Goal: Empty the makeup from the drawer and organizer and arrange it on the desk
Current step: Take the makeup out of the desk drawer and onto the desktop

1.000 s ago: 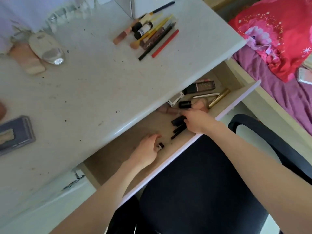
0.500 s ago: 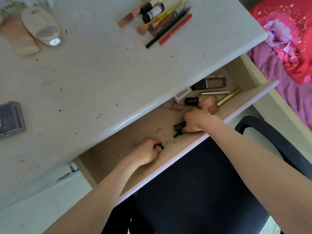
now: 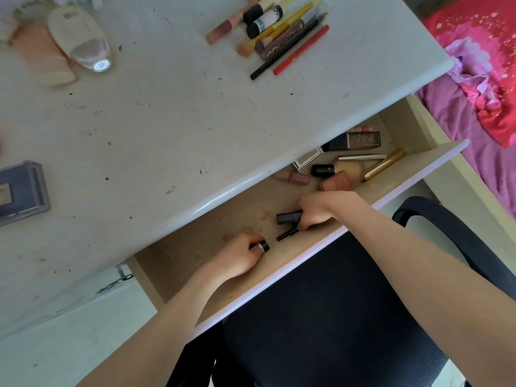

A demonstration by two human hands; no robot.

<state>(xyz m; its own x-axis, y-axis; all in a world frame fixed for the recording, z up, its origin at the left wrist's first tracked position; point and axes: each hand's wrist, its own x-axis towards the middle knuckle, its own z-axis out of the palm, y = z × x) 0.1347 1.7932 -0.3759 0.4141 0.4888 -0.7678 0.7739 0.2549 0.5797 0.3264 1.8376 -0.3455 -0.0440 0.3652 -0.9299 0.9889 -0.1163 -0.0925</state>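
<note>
Left hand (image 3: pixel 240 256) inside the open drawer (image 3: pixel 349 230), near its front edge, fingers curled round a small dark tube (image 3: pixel 262 246); the tube's end pokes out past the fingertips toward the right. Right hand (image 3: pixel 321 209) also in the drawer, just right of the left one, curled over a dark stick (image 3: pixel 289 217) and a thin black pencil (image 3: pixel 286 235); both items stick out to the left of the knuckles, pencil nearer the drawer front. Hands close together but apart.

Further right in the drawer, beyond the right hand: a tan tube (image 3: pixel 336 182), a black-capped bottle (image 3: pixel 324 170), a gold wand (image 3: pixel 386 164), a dark box (image 3: pixel 356 141), a white box (image 3: pixel 308 160). Two pinkish sticks (image 3: pixel 293 176) lie under the surface's lip.

On the surface (image 3: pixel 181 121), far side: a cluster of brushes and pencils (image 3: pixel 279 37), red pencil (image 3: pixel 301 50) outermost. Left side: a cream bottle (image 3: pixel 81 41) lying down, a grey case (image 3: pixel 22 191) at the edge. Black chair (image 3: pixel 335 317) below the drawer.
</note>
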